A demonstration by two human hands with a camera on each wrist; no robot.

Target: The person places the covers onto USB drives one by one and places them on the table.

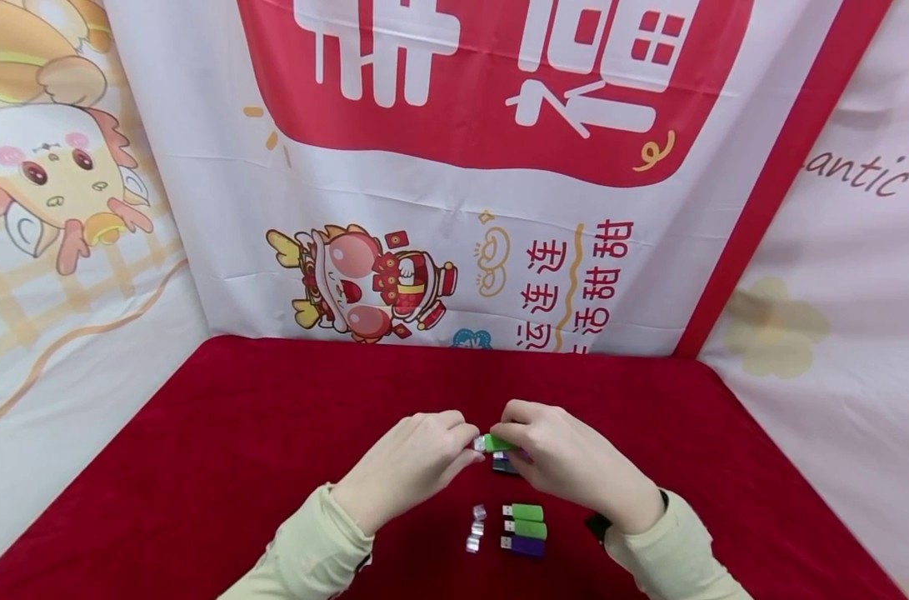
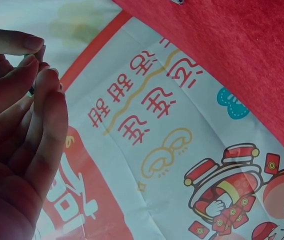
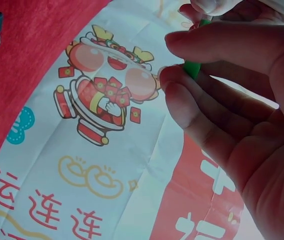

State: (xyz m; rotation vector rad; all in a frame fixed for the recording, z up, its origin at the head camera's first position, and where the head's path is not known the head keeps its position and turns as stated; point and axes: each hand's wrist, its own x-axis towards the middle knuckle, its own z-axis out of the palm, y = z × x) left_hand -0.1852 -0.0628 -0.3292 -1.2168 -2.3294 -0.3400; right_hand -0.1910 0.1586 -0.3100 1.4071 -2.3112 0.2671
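Observation:
A green USB stick is pinched between thumb and fingers of my right hand; its green body also shows in the right wrist view. At its left end sits a small clear cap, gripped by the fingertips of my left hand. Both hands meet above the red cloth, and the left wrist view shows the left fingers curled around the piece, hiding most of it. Partly behind the right hand lie a black USB stick and a purple one beside it.
Nearer me on the red cloth, two green USB sticks and a purple USB stick lie in a column, metal plugs facing left. Left of them are three clear caps. Printed fabric walls stand around the table.

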